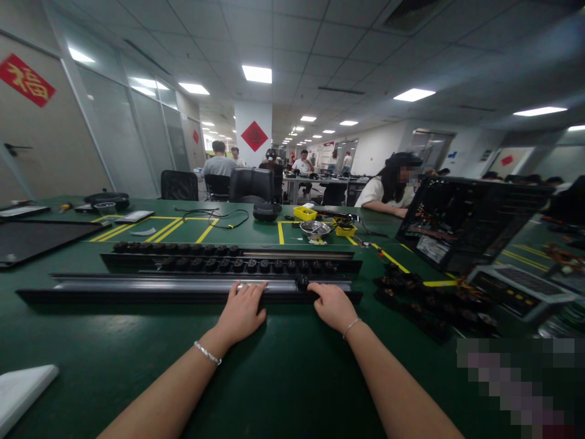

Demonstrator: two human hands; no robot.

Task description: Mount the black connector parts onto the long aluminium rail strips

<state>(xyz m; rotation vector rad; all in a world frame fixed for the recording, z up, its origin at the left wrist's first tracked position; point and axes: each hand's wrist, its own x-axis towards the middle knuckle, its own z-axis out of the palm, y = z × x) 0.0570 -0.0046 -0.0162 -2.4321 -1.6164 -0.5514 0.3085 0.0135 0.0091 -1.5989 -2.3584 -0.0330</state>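
Spreading across almost the whole frame, the green work table [283, 378] carries everything I am dealing with, so I would lean on it for steadiness and keep both forearms low while I work. Next in size is the open black computer case [461, 222] at the right of the frame, well apart from my hands, with a loose heap of dark cables [425, 302] in front of it near my right wrist; I judge that heap the thing most likely to snag a sleeve or bracelet, so I would keep that arm tucked in. Running across the centre of the frame, just above my hands, is the long black rail [183, 286] with its silvery strip, and behind it a second rail studded with a row of black knobs [228, 265]. To do this step well, I think, both ends of the near rail should be pressed evenly so it does not swing on the table. My left hand [241, 312] lies flat at the middle of the frame, fingers [249, 289] stretched out and resting on the near edge of the rail, clasping nothing. My right hand [333, 305] sits just to its right, fingers curled over the rail's edge close to a small black knob [302, 283]; whether they pinch anything I cannot tell. The rail thus lies under my fingertips, its length reaching far to the left.
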